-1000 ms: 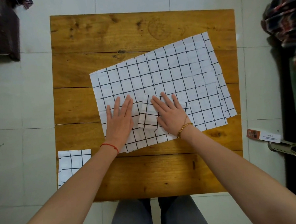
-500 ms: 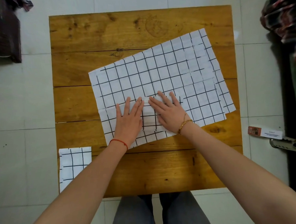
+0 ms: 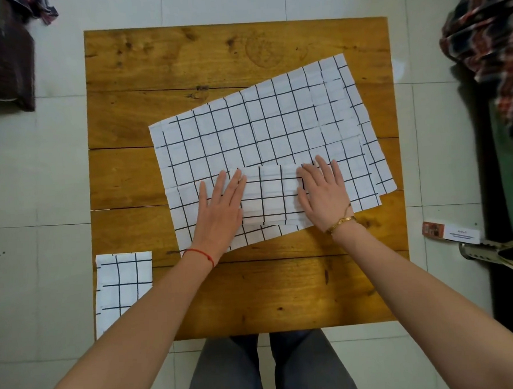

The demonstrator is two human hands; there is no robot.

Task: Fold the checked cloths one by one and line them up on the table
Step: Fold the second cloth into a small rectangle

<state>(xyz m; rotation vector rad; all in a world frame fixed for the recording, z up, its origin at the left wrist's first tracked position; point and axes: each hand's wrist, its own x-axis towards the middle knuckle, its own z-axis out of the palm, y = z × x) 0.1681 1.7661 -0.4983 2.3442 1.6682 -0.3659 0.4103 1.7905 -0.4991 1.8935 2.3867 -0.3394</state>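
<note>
Folded cloth between flat open left grip and right grip, pressed, nothing grasped.

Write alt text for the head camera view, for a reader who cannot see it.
Seen from above, a person's left hand and right hand press flat on a small folded checked cloth lying atop a stack of unfolded checked cloths on a wooden table. Another folded cloth sits at the table's near left corner.
</note>
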